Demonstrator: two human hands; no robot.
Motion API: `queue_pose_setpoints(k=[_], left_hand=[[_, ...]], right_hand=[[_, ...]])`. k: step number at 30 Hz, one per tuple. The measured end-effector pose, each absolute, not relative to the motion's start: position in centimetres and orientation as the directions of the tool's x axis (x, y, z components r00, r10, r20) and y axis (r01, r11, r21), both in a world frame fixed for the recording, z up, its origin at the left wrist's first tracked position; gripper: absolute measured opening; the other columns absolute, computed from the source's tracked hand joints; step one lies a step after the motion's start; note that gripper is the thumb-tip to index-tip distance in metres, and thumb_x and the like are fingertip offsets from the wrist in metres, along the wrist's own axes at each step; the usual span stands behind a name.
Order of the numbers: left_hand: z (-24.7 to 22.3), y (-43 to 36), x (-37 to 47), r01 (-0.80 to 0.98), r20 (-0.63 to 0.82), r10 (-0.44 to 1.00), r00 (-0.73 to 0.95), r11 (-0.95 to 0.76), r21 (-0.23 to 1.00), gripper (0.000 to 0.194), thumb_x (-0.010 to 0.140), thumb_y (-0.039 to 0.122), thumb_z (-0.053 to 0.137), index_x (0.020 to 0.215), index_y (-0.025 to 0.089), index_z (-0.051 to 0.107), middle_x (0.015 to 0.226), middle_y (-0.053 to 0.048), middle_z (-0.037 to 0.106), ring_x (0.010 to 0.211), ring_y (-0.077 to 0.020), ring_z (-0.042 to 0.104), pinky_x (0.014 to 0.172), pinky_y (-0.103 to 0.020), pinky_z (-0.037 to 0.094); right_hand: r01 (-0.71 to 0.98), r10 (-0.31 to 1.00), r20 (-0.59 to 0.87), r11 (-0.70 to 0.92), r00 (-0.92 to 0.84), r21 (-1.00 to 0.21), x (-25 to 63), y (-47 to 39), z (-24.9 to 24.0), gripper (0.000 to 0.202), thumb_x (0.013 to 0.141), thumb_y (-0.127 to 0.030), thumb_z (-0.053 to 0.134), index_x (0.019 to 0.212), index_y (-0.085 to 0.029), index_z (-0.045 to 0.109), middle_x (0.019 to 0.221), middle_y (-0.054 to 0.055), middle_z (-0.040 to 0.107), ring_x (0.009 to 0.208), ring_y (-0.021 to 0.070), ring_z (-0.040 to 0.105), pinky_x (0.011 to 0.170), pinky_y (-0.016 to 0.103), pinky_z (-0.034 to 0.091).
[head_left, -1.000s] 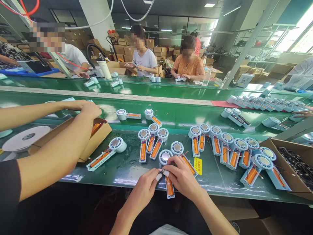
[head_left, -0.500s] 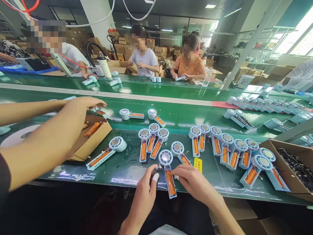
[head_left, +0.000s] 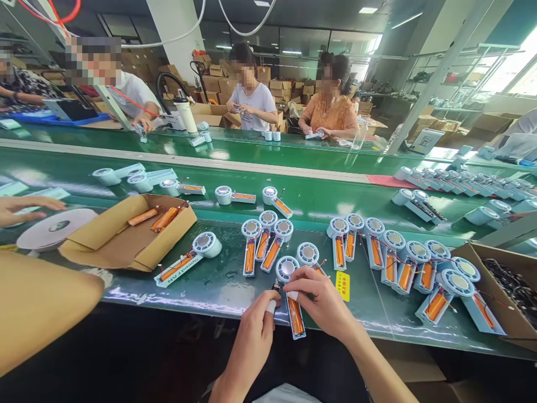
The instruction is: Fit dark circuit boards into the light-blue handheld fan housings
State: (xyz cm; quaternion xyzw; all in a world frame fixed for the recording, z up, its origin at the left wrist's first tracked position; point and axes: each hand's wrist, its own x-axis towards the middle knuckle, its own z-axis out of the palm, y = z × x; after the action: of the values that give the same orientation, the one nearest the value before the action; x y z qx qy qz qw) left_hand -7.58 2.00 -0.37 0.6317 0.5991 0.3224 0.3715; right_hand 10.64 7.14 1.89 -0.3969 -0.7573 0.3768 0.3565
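Observation:
A pale blue handheld fan (head_left: 296, 322) lies in front of me at the table edge, its handle open on an orange battery with thin wires. Between the thumb and fingers of my left hand (head_left: 251, 333) is a small dark part (head_left: 276, 287), just left of the fan's neck. My right hand (head_left: 323, 299) reaches over the fan from the right, thumb and fingertips pinched at the top of the handle; what they grip is hidden. White covers show on both thumbs. A second fan (head_left: 307, 253) sits right behind, partly covered by my right hand.
Open fans (head_left: 394, 240) stand grouped at right, beside a box of dark parts (head_left: 474, 254). A cardboard tray (head_left: 104, 246) with orange batteries is at left, near a white reel (head_left: 56, 226). A co-worker's arm (head_left: 46, 308) crosses the left side. Several people sit across the green belt (head_left: 235, 159).
My right hand has moved left and up onto the fan's neck. My left hand has shifted slightly right. The co-worker's arm has drawn back left from the belt, uncovering the tray and more fans.

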Motion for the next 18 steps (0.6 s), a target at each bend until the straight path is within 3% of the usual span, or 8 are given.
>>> queue_pose_setpoints(k=[4, 10, 15, 18], left_hand=[[0.1, 1.8, -7.5, 0.496, -0.085, 0.994, 0.063, 0.043, 0.867, 0.031, 0.096, 0.031, 0.03, 0.104, 0.022, 0.058, 0.078, -0.002, 0.06, 0.063, -0.0195, 0.055, 0.067, -0.032, 0.046], [1.1, 1.6, -7.5, 0.431, -0.11, 0.993, 0.036, 0.084, 0.898, 0.034, 0.099, 0.045, 0.034, 0.103, 0.023, 0.059, 0.068, 0.001, 0.057, 0.07, -0.0224, 0.059, 0.069, -0.032, 0.046], [1.0, 2.2, -7.3, 0.403, -0.033, 0.998, 0.049, 0.011, 0.915, 0.031, 0.098, 0.047, 0.041, 0.095, 0.023, 0.059, 0.086, -0.003, 0.064, 0.079, -0.0207, 0.059, 0.073, -0.03, 0.045], [0.6, 2.3, -7.3, 0.35, -0.075, 0.996, 0.051, 0.052, 0.935, 0.033, 0.098, 0.049, 0.039, 0.089, 0.023, 0.057, 0.077, 0.0, 0.06, 0.07, -0.0177, 0.055, 0.065, -0.027, 0.043]], right_hand=[[0.308, 0.864, 0.246, 0.402, -0.44, -0.862, 9.9, 6.9, 1.5, 0.034, 0.087, -0.002, 0.053, 0.101, -0.023, 0.075, 0.104, 0.005, 0.071, 0.096, 0.0168, 0.067, 0.085, 0.027, 0.051], [0.405, 0.891, 0.216, 0.383, -0.399, -0.83, 9.3, 6.5, 1.1, 0.026, 0.086, -0.005, 0.056, 0.098, -0.021, 0.072, 0.09, 0.003, 0.068, 0.075, 0.0156, 0.062, 0.066, 0.025, 0.049], [0.48, 0.856, 0.263, 0.477, -0.446, -0.736, 9.0, 6.0, 1.1, 0.029, 0.088, -0.004, 0.053, 0.103, -0.022, 0.071, 0.096, 0.006, 0.065, 0.086, 0.0187, 0.064, 0.073, 0.027, 0.051], [0.5, 0.818, 0.303, 0.548, -0.489, -0.671, 9.0, 5.9, 0.8, 0.031, 0.092, -0.005, 0.049, 0.11, -0.022, 0.068, 0.098, 0.007, 0.064, 0.087, 0.0193, 0.062, 0.075, 0.029, 0.052]])
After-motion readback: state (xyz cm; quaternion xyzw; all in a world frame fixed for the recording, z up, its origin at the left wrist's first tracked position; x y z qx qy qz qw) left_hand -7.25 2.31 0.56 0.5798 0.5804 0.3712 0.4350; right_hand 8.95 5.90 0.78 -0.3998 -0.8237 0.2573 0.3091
